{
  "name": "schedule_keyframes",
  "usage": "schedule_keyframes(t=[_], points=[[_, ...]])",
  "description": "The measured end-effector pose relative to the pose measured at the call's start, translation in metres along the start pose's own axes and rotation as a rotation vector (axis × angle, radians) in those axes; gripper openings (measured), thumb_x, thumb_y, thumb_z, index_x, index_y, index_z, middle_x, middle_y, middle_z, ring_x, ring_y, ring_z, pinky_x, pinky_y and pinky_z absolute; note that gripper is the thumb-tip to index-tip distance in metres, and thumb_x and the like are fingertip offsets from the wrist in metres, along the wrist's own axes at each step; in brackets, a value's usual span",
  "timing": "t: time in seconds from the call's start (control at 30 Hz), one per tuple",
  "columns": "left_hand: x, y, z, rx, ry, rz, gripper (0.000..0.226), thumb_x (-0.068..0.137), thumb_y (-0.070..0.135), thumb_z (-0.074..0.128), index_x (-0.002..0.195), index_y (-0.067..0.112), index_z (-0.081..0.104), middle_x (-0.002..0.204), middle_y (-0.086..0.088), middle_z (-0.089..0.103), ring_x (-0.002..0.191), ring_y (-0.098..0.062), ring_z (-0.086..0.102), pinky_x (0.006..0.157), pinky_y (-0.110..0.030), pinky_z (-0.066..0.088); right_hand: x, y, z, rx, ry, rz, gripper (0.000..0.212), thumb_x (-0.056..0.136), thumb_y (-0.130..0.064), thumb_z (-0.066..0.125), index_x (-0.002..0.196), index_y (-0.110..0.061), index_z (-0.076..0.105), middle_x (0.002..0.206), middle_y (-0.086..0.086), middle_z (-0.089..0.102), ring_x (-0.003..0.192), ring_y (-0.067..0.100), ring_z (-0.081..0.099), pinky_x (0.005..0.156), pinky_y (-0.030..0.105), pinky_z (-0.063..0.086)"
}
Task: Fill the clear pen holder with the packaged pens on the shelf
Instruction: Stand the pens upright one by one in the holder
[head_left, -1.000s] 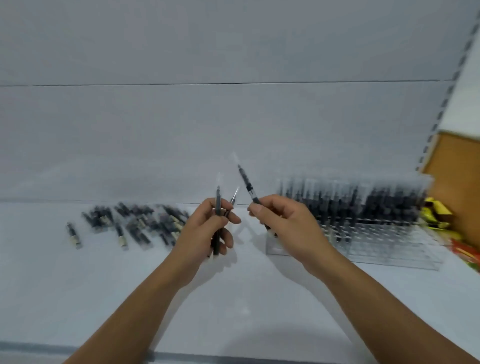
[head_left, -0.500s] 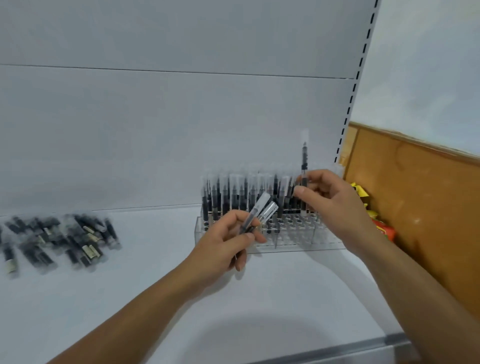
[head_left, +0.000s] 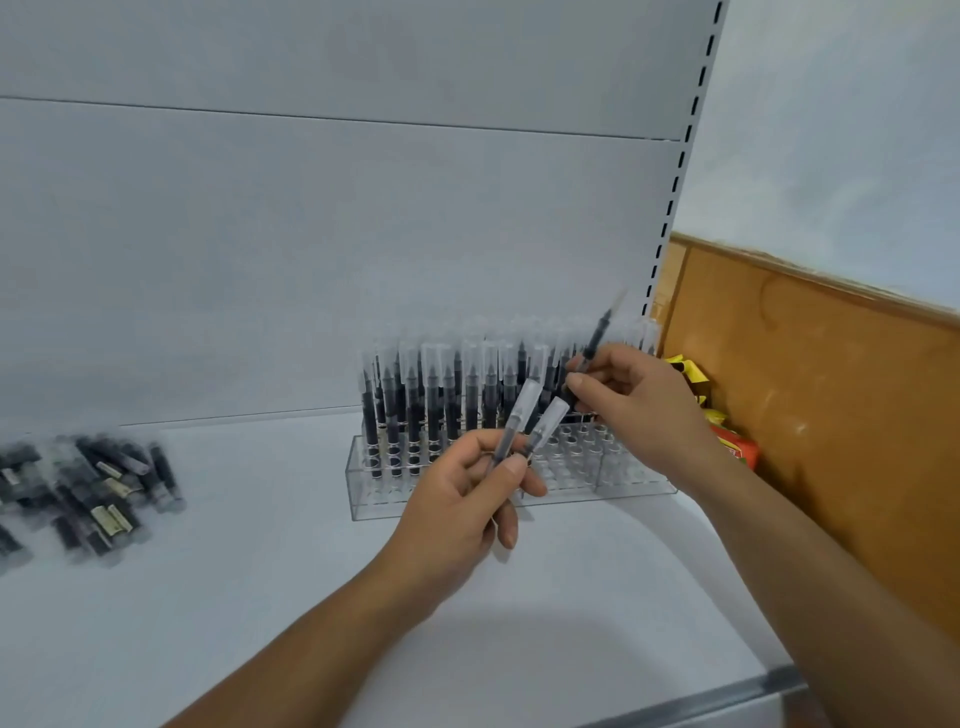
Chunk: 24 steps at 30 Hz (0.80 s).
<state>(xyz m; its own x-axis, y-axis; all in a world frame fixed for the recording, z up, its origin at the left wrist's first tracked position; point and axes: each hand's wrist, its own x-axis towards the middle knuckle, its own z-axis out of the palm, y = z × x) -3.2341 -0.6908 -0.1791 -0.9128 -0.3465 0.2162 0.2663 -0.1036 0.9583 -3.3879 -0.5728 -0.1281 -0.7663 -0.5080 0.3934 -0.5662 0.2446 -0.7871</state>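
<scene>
A clear pen holder (head_left: 374, 499) stands on the white shelf (head_left: 260, 597) against the back panel, with several black packaged pens upright in its rear rows and bare holes at the front right. My left hand (head_left: 462, 499) grips two packaged pens (head_left: 524, 421) in front of the holder, their clear ends pointing up and right. My right hand (head_left: 634, 405) pinches one packaged pen (head_left: 595, 343), tilted, over the right part of the holder. A pile of loose packaged pens (head_left: 88, 493) lies at the far left of the shelf.
The shelf's metal front edge (head_left: 701, 704) runs along the bottom right. A slotted upright (head_left: 675, 182) ends the back panel at the right. Beyond it stand a brown wooden board (head_left: 831, 415) and yellow and red packets (head_left: 727, 441), close to my right hand.
The view swung right from the pen pile to the holder. My right hand carried its pen over the holder's right part and tilted it. My left hand kept its two pens.
</scene>
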Motion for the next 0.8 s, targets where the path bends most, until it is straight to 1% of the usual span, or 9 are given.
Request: schedule_keyframes(t=[0.07,0.13,0.2,0.27,0.33,0.47,0.63,0.73,0.8], points=[[0.0,0.0,0.0,-0.015,-0.007,0.004,0.013,0.095,0.013,0.052,0.106,0.008,0.058,0.081,-0.009,0.066,0.041,-0.011,0.046,0.041,-0.016,0.034,0.002,0.001,0.003,-0.07,-0.007,-0.031,0.012,0.089,-0.023,0.069,0.098,-0.015,0.069,0.085,0.0,0.07,0.083,0.021,0.067,0.078,0.035,0.058],[0.001,-0.002,-0.001,-0.01,-0.008,0.003,0.018,0.091,0.021,0.054,0.106,0.011,0.059,0.081,-0.007,0.067,0.043,-0.011,0.048,0.04,-0.018,0.033,0.004,0.001,0.005,-0.14,-0.029,-0.066,0.011,0.088,-0.024,0.071,0.095,-0.016,0.069,0.08,-0.006,0.068,0.074,0.012,0.065,0.069,0.023,0.056],[0.002,-0.003,-0.003,0.007,-0.001,0.002,0.025,0.087,0.028,0.056,0.107,0.015,0.06,0.082,-0.005,0.068,0.045,-0.011,0.051,0.039,-0.021,0.031,0.005,0.002,0.007,-0.219,-0.078,-0.077,0.007,0.086,-0.028,0.073,0.088,-0.023,0.068,0.074,-0.014,0.064,0.064,0.001,0.058,0.056,0.011,0.046],[0.003,-0.004,-0.003,0.008,0.006,0.002,0.027,0.085,0.03,0.057,0.108,0.016,0.061,0.083,-0.005,0.068,0.047,-0.011,0.053,0.039,-0.021,0.032,0.005,0.002,0.009,-0.304,-0.148,-0.064,0.013,0.085,-0.033,0.074,0.077,-0.032,0.063,0.069,-0.016,0.061,0.059,-0.004,0.054,0.052,0.009,0.037],[0.003,-0.004,-0.004,0.012,0.01,-0.002,0.026,0.087,0.029,0.057,0.108,0.016,0.061,0.083,-0.005,0.068,0.047,-0.012,0.053,0.04,-0.021,0.033,0.005,0.0,0.01,-0.343,-0.191,-0.029,0.014,0.083,-0.036,0.074,0.075,-0.033,0.063,0.067,-0.015,0.061,0.058,-0.004,0.053,0.052,0.012,0.034],[0.003,-0.004,-0.003,0.029,0.019,-0.004,0.019,0.091,0.024,0.055,0.108,0.016,0.061,0.082,-0.004,0.068,0.047,-0.011,0.051,0.042,-0.021,0.033,0.009,-0.006,0.009,-0.368,-0.195,-0.002,0.016,0.082,-0.037,0.074,0.074,-0.026,0.066,0.066,-0.012,0.06,0.058,0.002,0.051,0.053,0.018,0.037],[0.002,-0.003,-0.003,0.028,0.021,-0.002,0.016,0.095,0.019,0.053,0.108,0.016,0.061,0.081,-0.004,0.068,0.047,-0.011,0.051,0.043,-0.02,0.033,0.011,-0.014,0.008,-0.406,-0.245,0.014,0.02,0.083,-0.035,0.075,0.073,-0.02,0.066,0.062,-0.01,0.057,0.054,0.005,0.048,0.051,0.02,0.035],[0.002,-0.003,-0.003,0.018,0.02,-0.001,0.016,0.095,0.018,0.053,0.109,0.016,0.061,0.082,-0.004,0.068,0.047,-0.011,0.05,0.042,-0.02,0.033,0.013,-0.012,0.005,-0.391,-0.303,0.055,0.021,0.083,-0.033,0.075,0.081,-0.012,0.07,0.069,-0.001,0.063,0.057,0.007,0.05,0.054,0.022,0.041],[0.002,-0.003,-0.003,0.015,0.021,-0.001,0.015,0.096,0.018,0.053,0.108,0.016,0.061,0.082,-0.004,0.068,0.046,-0.01,0.05,0.042,-0.019,0.033,0.013,-0.01,0.005,-0.382,-0.328,0.077,0.022,0.083,-0.031,0.075,0.084,-0.009,0.071,0.077,0.007,0.068,0.063,0.011,0.054,0.06,0.027,0.045]])
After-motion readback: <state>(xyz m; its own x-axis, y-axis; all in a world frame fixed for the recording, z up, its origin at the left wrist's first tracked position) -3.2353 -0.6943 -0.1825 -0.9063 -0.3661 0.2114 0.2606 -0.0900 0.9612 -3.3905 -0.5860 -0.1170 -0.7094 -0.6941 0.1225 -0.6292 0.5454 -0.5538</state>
